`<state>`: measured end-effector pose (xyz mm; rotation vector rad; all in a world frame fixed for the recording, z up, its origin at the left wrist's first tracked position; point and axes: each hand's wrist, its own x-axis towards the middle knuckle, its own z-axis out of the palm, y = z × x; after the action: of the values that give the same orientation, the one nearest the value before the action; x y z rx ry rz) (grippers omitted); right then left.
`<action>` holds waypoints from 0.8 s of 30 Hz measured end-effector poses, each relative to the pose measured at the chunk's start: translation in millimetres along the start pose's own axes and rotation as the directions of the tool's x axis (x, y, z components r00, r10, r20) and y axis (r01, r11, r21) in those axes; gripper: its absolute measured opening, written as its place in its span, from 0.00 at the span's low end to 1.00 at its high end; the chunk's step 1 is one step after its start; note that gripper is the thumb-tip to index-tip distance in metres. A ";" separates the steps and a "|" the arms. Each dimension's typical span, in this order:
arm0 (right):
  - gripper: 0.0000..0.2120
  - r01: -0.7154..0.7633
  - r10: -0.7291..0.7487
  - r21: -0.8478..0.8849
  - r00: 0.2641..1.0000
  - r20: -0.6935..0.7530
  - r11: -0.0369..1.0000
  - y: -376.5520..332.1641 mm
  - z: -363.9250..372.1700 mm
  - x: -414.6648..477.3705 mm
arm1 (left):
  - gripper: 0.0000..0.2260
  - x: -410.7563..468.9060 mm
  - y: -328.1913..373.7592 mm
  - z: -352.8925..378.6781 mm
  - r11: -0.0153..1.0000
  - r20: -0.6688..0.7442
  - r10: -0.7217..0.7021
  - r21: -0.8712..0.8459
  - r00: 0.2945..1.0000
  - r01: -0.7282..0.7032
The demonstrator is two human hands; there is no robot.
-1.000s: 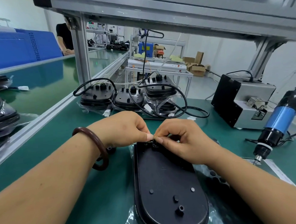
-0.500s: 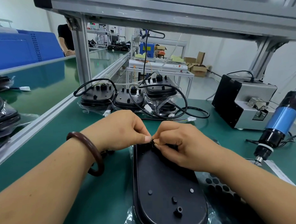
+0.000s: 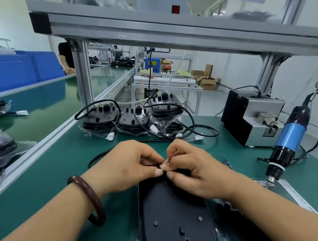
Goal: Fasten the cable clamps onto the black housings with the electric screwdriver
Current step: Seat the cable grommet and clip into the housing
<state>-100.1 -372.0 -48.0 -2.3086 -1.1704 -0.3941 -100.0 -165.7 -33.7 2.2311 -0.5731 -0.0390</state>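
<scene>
Left hand (image 3: 131, 164) and right hand (image 3: 194, 166), fingertips together, pinch a small black piece (image 3: 157, 165) at the housing (image 3: 172, 219) far end.

A single bangle (image 3: 90, 192) circled the left wrist: a thick, smooth, closed ring of glossy dark brown, round in section and loose enough to hang below the arm. Beyond the bangle the left hand (image 3: 127, 164) was bare, and behind the bangle the left forearm (image 3: 50, 219) ran uncovered to the frame's edge. Across from the bangle, the right hand (image 3: 196, 169) and right forearm (image 3: 265, 206) were likewise uncovered, and the fingernails (image 3: 158, 172) were cut short and plain.
</scene>
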 end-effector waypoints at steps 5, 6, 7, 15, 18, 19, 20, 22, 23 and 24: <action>0.05 -0.005 0.005 0.024 1.000 -0.003 1.000 -0.3 -1.8 0.2 | 0.07 1.7 -0.7 6.5 1.000 -0.075 -0.011 -0.024 0.997 0.010; 0.07 -0.009 0.009 0.028 1.000 -0.001 1.000 -0.4 -1.7 0.3 | 0.07 2.1 -1.1 6.9 0.999 -0.078 -0.020 -0.047 0.997 0.016; 0.08 -0.013 0.013 0.035 1.000 -0.002 0.999 -0.5 -1.5 0.8 | 0.07 2.5 -1.5 7.2 0.997 -0.069 -0.030 -0.079 0.997 0.024; 0.13 -0.065 0.077 0.148 0.994 -0.079 0.987 -1.9 -3.1 6.3 | 0.07 3.8 -1.3 6.4 0.986 -0.046 -0.077 -0.148 0.996 0.070; 0.18 -0.143 0.170 0.181 0.975 -0.144 0.973 -3.6 -10.6 12.4 | 0.07 3.6 -0.5 7.2 0.987 -0.062 -0.100 -0.136 0.993 0.090; 0.16 -0.189 0.227 0.194 0.955 -0.193 0.963 -1.0 -16.2 14.4 | 0.07 3.6 -0.2 7.4 0.986 -0.060 -0.103 -0.139 0.993 0.093; 0.13 -0.242 0.287 0.197 0.925 -0.248 0.950 3.8 -22.8 15.6 | 0.07 3.7 0.0 7.3 0.986 -0.057 -0.102 -0.137 0.993 0.093; 0.09 -0.384 0.423 0.180 0.848 -0.318 0.905 16.0 -36.4 15.5 | 0.07 4.0 0.0 7.0 0.987 -0.055 -0.103 -0.126 0.993 0.095; 0.10 -0.463 0.495 0.177 0.804 -0.329 0.869 22.4 -41.8 14.0 | 0.07 4.0 -0.3 6.7 0.987 -0.054 -0.107 -0.127 0.993 0.100; 0.10 -0.531 0.559 0.177 0.761 -0.331 0.828 28.8 -45.9 11.1 | 0.07 4.1 -0.8 6.6 0.986 -0.050 -0.113 -0.133 0.992 0.106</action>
<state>-71.4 -404.9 -14.0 -2.2480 -0.2889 -0.5202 -97.4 -171.7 -38.0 2.1277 -0.4047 -0.0663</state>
